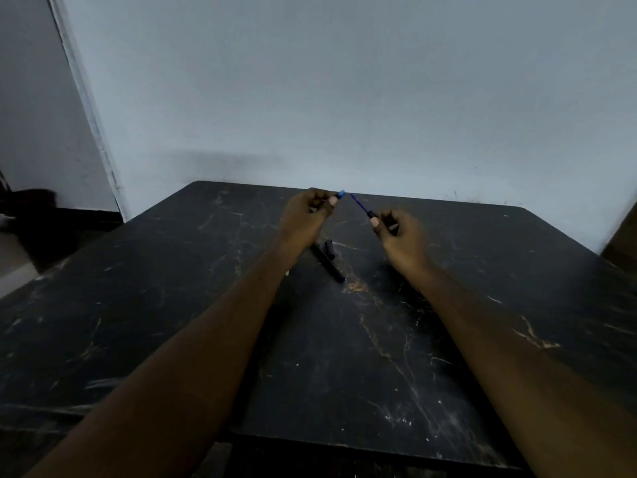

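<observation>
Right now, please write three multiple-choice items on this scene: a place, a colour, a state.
1. Where does the spare black pen lie? A on the dark table, between the forearms; B on the floor; C on a chair.
2. What colour is the tip of the pen piece in the left hand? A red; B light blue; C yellow.
3. What does the right hand do? A lies flat; B grips a pen part with a thin blue refill; C hangs idle.
Key: 1 A, it rests beside the left wrist; 2 B, blue shows past the thumb; 3 B, fingers curl round it.
</observation>
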`<state>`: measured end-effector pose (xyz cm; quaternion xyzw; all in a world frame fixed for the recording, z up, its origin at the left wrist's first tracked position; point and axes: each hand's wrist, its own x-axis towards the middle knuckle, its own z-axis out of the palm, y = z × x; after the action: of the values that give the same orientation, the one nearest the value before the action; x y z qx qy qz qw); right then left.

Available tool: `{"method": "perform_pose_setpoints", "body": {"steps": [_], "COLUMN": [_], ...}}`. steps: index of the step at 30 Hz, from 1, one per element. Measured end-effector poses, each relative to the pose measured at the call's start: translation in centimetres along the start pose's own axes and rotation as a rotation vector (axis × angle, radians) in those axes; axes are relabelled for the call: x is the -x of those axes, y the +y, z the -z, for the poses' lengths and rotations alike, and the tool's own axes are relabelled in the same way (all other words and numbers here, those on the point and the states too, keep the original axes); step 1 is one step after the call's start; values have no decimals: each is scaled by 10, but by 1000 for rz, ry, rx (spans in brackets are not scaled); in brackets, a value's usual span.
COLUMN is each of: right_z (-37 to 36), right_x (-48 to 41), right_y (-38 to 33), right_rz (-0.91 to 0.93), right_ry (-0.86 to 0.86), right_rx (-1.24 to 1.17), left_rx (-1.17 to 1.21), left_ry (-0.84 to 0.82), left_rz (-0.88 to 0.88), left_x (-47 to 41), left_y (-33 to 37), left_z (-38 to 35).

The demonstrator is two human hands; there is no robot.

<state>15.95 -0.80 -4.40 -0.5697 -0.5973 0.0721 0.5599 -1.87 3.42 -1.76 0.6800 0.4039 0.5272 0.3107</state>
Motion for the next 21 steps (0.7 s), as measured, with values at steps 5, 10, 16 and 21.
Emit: {"method": "perform_pose_setpoints", "body": {"steps": [5,10,16,21], "right_z": [1,1,0,1], "right_x": [2,1,-2,-3], "right_y": [-1,0,4,6], "right_rz": [19,34,14,-13], "right_ry": [-13,-10,7,9], "right_rx": [21,34,29,9], "left_rx": [209,304,352,355], "left_ry": [19,-28,-58,-66], "left_rz": [34,67,85,90], "left_x": [2,2,-1,-2], "left_y": [1,2,-4,-6], "left_z": [7,11,15,18]}}
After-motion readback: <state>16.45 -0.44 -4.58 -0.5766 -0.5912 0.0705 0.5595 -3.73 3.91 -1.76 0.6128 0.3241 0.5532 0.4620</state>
